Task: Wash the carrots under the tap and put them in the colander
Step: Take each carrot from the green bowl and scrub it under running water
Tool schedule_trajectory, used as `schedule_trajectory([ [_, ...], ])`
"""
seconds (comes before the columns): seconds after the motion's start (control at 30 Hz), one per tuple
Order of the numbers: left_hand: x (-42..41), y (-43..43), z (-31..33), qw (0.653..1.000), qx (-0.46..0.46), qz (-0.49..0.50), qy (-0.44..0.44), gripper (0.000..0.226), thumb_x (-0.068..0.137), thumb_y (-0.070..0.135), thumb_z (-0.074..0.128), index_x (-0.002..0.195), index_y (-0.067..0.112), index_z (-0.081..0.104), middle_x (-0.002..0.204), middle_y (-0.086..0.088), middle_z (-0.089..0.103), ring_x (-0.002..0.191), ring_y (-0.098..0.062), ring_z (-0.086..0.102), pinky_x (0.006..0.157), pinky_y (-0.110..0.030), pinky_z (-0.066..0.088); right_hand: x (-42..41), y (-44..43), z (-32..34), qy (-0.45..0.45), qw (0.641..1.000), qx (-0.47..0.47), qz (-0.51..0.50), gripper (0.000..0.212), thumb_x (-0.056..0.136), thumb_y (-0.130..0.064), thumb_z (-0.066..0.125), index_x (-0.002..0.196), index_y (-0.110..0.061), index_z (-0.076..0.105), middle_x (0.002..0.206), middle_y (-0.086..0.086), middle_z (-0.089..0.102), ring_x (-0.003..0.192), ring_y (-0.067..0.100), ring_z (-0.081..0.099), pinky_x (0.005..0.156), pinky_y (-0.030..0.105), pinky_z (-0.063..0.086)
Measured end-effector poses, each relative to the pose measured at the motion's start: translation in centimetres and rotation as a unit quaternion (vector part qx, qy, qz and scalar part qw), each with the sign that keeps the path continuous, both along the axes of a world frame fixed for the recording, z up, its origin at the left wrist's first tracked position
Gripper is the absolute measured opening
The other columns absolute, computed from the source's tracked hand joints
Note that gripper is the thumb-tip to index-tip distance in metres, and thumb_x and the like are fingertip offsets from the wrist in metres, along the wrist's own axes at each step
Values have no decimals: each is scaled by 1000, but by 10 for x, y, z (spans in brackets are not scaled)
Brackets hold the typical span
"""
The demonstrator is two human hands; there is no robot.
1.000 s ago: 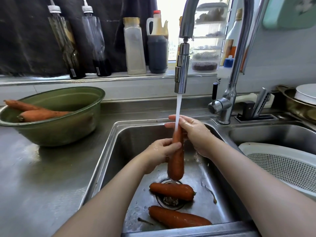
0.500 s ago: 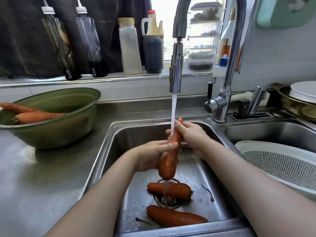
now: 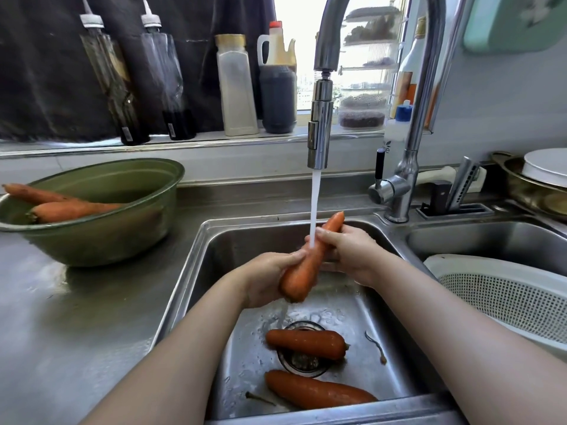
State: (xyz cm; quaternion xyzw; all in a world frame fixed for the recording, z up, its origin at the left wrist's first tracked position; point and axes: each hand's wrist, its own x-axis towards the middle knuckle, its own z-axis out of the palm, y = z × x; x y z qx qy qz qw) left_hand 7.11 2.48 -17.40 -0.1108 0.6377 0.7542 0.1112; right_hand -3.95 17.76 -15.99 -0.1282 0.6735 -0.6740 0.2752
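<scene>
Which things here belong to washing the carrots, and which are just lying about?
In the job: held carrot, left hand, right hand, tap, sink carrots, bowl carrots, colander.
Lying about: sill bottles, pot.

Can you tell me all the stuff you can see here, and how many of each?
sink: 1, steel, middle
tap: 1, silver, above the sink, running
bowl: 1, green, left of the sink
colander: 1, white, right of the sink, no carrots seen in it
held carrot: 1, orange, slanted under the tap
sink carrots: 2, orange, on the sink floor
bowl carrots: 2, orange, in the bowl
bottles: at least 4, clear, pale and dark, in a row at the back
pan: 1, brassy, far right, something round and white on it
left grip: 1 hand, holds the held carrot's thick lower end
right grip: 1 hand, holds its thin upper end
</scene>
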Motion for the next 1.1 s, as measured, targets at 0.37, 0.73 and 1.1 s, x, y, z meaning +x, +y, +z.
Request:
schedule_trajectory([
  [0.37,-4,6,-2,991,-96,96,-12,30,105,46,54,122,24,68,102,-12,77,87,-24,75,71,-36,57,2,11,-1,-60,997,14,57,27,92,-1,72,117,0,61,109,22,74,100,36,74,86,53,61],
  [0.73,-7,-5,-2,998,-21,43,49,45,87,12,72,131,12,66,123,-16,70,103,-26,68,79,-35,56,3,-2,-2,-42,995,42,-82,36,95,-43,72,104,-9,63,102,16,75,87,33,77,68,45,63],
  [1.1,-8,-10,-1,971,-50,215,89,23,98,25,68,121,21,64,129,-14,60,116,-29,63,85,-36,59,-3,8,-3,-55,995,32,-81,90,75,-14,91,150,-10,41,139,18,56,119,36,60,81,44,58],
])
